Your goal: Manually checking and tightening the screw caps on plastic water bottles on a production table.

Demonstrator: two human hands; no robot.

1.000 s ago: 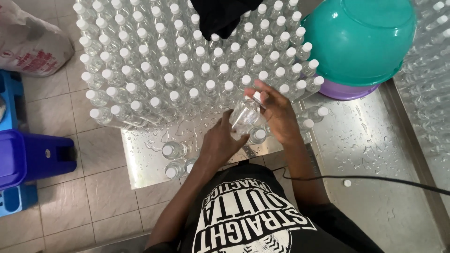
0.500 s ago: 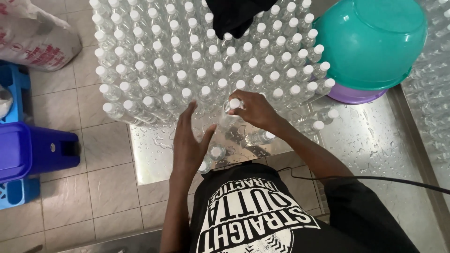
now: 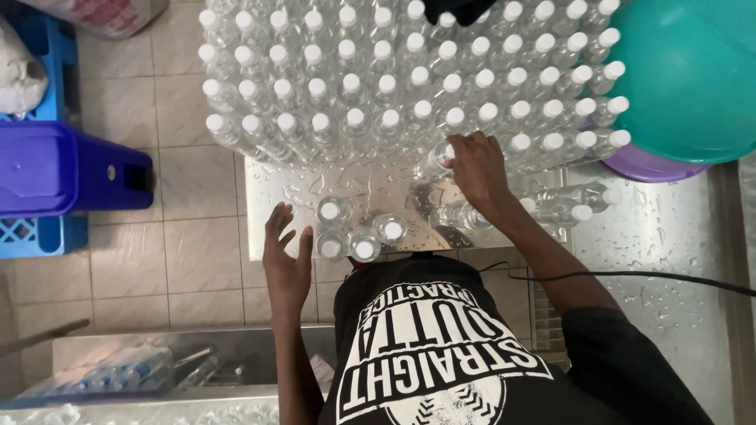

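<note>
Since half a second ago the left hand (image 3: pixel 285 260) has dropped away from the bottles to the counter's (image 3: pixel 669 236) near edge – its fingers spread wide, holding nothing. The right hand (image 3: pixel 476 169) has reached further out; its fingers are curled round one clear bottle (image 3: pixel 438 160) at the front of the packed block of white-capped bottles (image 3: pixel 378 79), too many to count. Just right of the left fingers stand four loose upright bottles (image 3: pixel 354 230). Right of the right fingers lie two bottles on their sides (image 3: pixel 567 205).

Clear bottles (image 3: pixel 409 86), white caps; teal basin (image 3: pixel 693 79); purple bin (image 3: pixel 55 169)
</note>
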